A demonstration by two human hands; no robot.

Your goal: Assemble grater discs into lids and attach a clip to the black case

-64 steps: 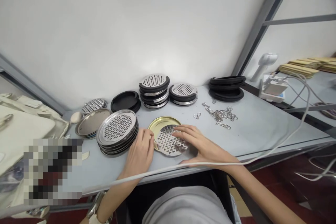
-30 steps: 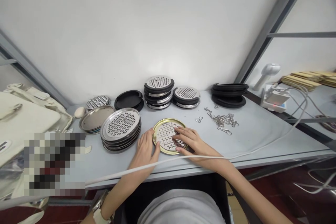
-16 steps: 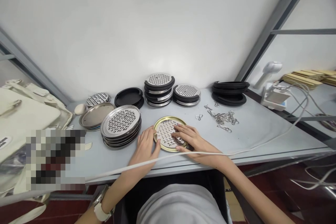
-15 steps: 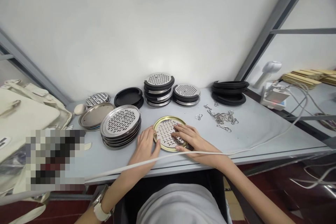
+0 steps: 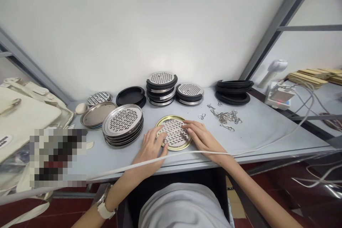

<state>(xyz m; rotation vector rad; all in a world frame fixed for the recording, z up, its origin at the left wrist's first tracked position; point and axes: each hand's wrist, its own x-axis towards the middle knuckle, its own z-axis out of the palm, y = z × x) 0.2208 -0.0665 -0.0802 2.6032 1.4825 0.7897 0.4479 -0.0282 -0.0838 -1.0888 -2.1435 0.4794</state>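
A round metal grater plate (image 5: 173,133) with star-shaped raised holes lies flat inside a gold-coloured round rim (image 5: 170,117) near the table's front edge. My left hand (image 5: 151,148) holds the left side of it, fingertips on the plate and thumb at the near edge. At the right side, my right hand (image 5: 203,137) rests its stretched, slightly parted fingers on the plate's edge; its thumb is mostly hidden. To the left stands a stack of silver-rimmed grater plates (image 5: 123,121).
Black-ringed grater discs (image 5: 161,85) are stacked by the wall, beside a shorter stack (image 5: 190,91). Metal clips (image 5: 227,117) lie right of centre, before black rings (image 5: 234,92). A white cable (image 5: 256,151) crosses the front. A cream bag (image 5: 29,110) stands left.
My right hand has slid from across the grater plate toward its right edge, uncovering more holes. My left hand has moved slightly right, its fingertips farther onto the plate.
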